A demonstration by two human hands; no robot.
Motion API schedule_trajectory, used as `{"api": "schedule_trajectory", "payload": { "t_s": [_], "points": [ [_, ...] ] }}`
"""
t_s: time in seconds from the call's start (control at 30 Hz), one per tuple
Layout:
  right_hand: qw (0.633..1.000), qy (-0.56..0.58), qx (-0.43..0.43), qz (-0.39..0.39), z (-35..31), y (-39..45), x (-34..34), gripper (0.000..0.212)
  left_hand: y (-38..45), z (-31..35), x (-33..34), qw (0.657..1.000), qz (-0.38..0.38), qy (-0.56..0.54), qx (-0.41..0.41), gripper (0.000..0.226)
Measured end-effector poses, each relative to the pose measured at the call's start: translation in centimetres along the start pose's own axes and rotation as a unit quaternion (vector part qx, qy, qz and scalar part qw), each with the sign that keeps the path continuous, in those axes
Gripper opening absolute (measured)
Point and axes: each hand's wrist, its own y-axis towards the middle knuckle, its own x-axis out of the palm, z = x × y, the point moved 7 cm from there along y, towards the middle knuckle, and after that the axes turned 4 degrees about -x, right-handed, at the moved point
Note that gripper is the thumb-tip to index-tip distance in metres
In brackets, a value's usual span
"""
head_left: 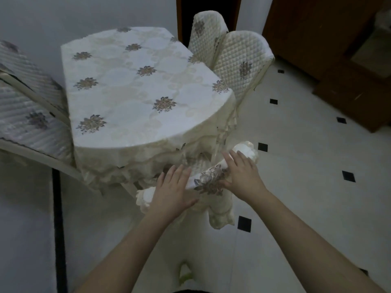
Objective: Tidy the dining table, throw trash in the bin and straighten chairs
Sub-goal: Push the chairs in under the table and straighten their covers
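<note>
My hands, left and right, lie flat with straight fingers on the chair back, nudging the chair square under the worktop.

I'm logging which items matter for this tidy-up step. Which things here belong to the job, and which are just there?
Belongs to the job:
- near chair, its covered top rail under both hands
- left hand and right hand, resting on that rail
- dining table
- two quilted chairs at the far side
- chair at left

Just there:
- wooden cabinet
- tiled floor
</note>
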Motion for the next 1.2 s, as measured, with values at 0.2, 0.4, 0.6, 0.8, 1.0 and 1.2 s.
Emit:
{"api": "schedule_trajectory", "payload": {
  "t_s": [0.2, 0.4, 0.6, 0.8, 1.0, 1.2],
  "points": [
    [0.998, 0.007, -0.021, -0.06, 2.4, 2.8, 2.7, 0.083, 2.9, -0.4, 1.9, 0.998, -0.022, -0.037, 0.036, 0.062],
    [0.993, 0.02, -0.083, -0.079, 3.7, 6.6, 3.0, 0.07, 3.1, -0.6, 1.3, 0.999, 0.012, -0.012, 0.041, 0.058],
    [0.975, 0.021, -0.195, -0.102, 4.9, 9.0, 4.2, 0.052, 3.1, -0.4, 1.5, 0.999, 0.041, -0.013, -0.012, 0.058],
    [0.96, 0.027, -0.26, -0.096, 5.3, 10.0, 3.9, 0.048, 3.4, -0.3, 1.9, 0.994, 0.038, 0.027, -0.098, 0.038],
    [0.956, 0.02, -0.277, -0.091, 6.4, 11.1, 2.8, 0.039, 4.4, 0.9, 2.0, 0.989, 0.032, 0.015, -0.146, 0.028],
    [0.957, 0.022, -0.275, -0.09, 6.9, 11.5, 2.4, 0.042, 4.4, 1.1, 1.8, 0.992, 0.029, 0.014, -0.126, 0.051]
  ]
}}
